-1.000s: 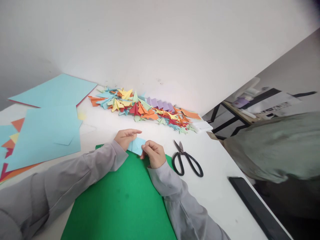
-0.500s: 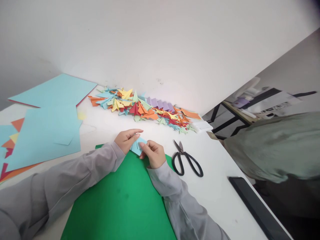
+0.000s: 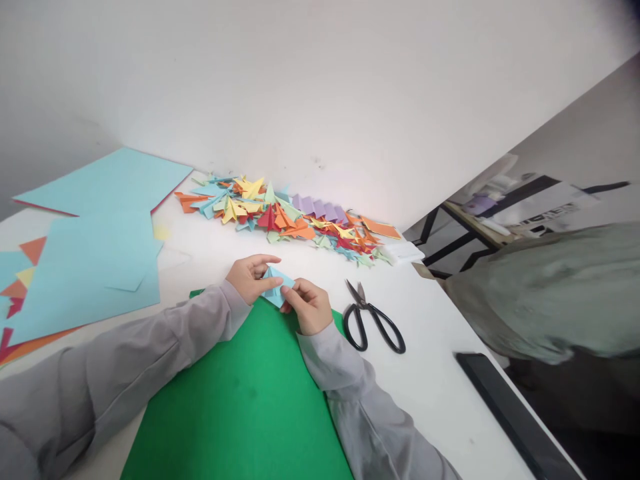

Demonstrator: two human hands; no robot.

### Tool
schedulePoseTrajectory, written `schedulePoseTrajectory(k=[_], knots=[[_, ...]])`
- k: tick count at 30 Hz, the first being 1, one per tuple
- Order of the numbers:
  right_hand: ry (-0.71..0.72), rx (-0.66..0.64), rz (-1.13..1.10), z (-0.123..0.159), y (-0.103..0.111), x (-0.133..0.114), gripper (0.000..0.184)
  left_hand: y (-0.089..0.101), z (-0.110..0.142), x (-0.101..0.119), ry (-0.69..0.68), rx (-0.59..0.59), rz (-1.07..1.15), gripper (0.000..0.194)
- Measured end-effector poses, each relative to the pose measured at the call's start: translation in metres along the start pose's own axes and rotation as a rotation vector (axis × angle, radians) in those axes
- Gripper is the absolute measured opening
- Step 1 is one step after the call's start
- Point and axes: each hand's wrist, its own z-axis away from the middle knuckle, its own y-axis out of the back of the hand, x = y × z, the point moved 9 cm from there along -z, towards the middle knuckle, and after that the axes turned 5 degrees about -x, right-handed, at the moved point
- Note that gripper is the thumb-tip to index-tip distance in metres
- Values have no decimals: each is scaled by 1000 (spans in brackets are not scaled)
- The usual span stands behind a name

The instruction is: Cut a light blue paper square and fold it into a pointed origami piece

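Observation:
A small piece of light-blue folded paper [image 3: 274,294] is held between my two hands, just over the far edge of a green sheet [image 3: 245,393]. My left hand [image 3: 249,279] pinches its left side, thumb on top and index finger stretched along the far side. The right side is gripped by my right hand [image 3: 311,305] between thumb and fingers. Creases show on the paper, and part of it is hidden under my fingers. Black-handled scissors [image 3: 369,317] lie slightly apart to the right of my right hand.
Along the wall lies a heap of small folded paper planes [image 3: 280,217] in several colours. Large light-blue sheets [image 3: 100,267] and coloured scraps lie at left. A dark flat device [image 3: 510,407] rests near the table's right edge. Beyond it is a person's green garment [image 3: 545,287].
My left thumb has moved lower on the blue paper, and more of its folded upper part shows. My right hand keeps nearly the same grip.

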Motion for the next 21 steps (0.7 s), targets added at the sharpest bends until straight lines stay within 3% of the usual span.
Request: schedulePoseTrajectory(k=[5,9,15,21], knots=[[25,70,-57,1,4,-2,25,1,-3,-15,111,8,150,63],[10,56,-31,1,5,-3,23,5,-3,-17,152,44,114,57],[12,65,-42,-2,9,-4,19,-12,2,2,47,-117,-50,44],[-34,49,-101,-3,10,1,19,-6,2,-1,80,-23,78,55]])
